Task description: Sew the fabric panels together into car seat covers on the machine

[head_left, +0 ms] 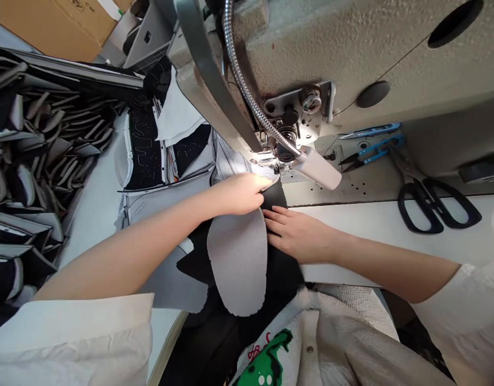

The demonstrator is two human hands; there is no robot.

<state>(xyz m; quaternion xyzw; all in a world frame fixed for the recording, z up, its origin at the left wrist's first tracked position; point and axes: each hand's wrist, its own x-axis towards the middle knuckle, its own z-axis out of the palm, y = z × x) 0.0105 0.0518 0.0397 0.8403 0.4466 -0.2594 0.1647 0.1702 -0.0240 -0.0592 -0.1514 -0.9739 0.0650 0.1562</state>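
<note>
A grey mesh shoe piece (238, 257) lies over black fabric (281, 268) on the table, its far end under the sewing machine's presser foot (271, 161). My left hand (241, 193) pinches the far end of the grey piece just before the needle. My right hand (297, 233) lies flat with fingers together on the black fabric, touching the grey piece's right edge.
The sewing machine body (351, 48) fills the top, with a flexible lamp (315, 166) by the needle. Black scissors (432, 203) and blue thread snips (371, 151) lie at the right. Stacks of cut shoe parts (34, 161) crowd the left; sewn pieces (150, 145) lie behind.
</note>
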